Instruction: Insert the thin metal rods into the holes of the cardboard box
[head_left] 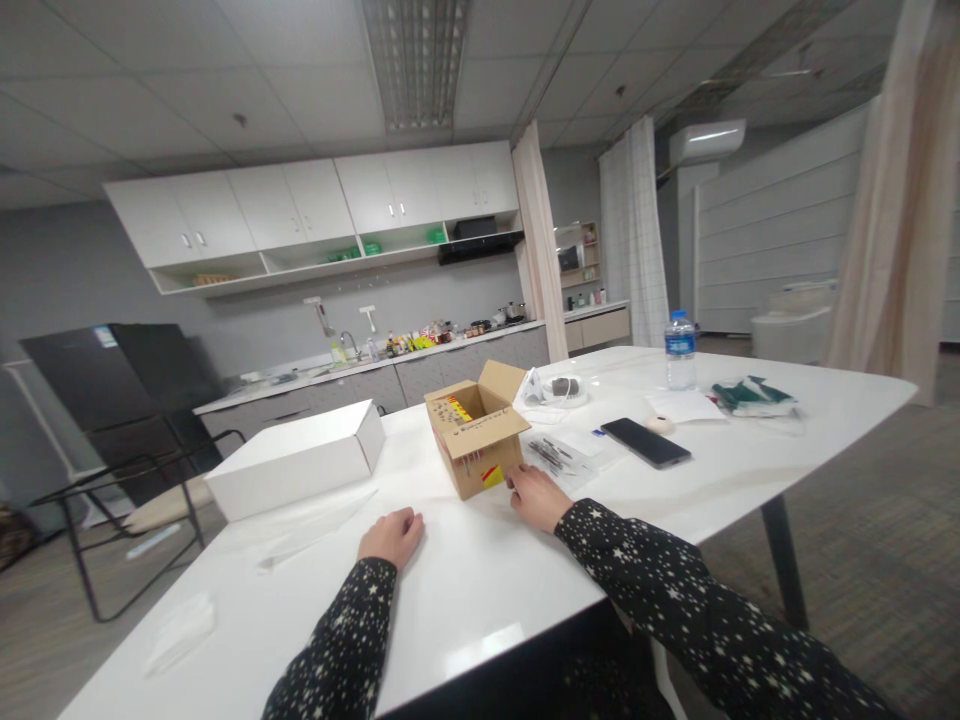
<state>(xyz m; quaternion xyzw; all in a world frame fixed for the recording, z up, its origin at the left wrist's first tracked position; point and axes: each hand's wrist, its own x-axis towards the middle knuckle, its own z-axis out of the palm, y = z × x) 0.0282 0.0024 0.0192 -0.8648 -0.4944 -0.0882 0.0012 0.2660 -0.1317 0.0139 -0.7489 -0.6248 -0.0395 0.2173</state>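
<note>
My left hand (391, 537) rests on the white table in a loose fist, with nothing visible in it. The fingers of my right hand (537, 494) are curled down against the tabletop, right by the near right corner of a small open cardboard box (469, 470). Whether they touch the box I cannot tell, and I see nothing held in them. The box's flaps stand out, and its inside is mostly hidden. Just beyond my right hand lies a clear plastic bag (574, 462) with several thin metal tools (551, 455) on or in it.
A long white box (296, 460) stands at the left of the table (465, 570). To the right are a black phone (645, 442), a water bottle (681, 350), a green packet (752, 396) and a white coiled item (564, 390). Crumpled white plastic (180, 632) lies near the left edge.
</note>
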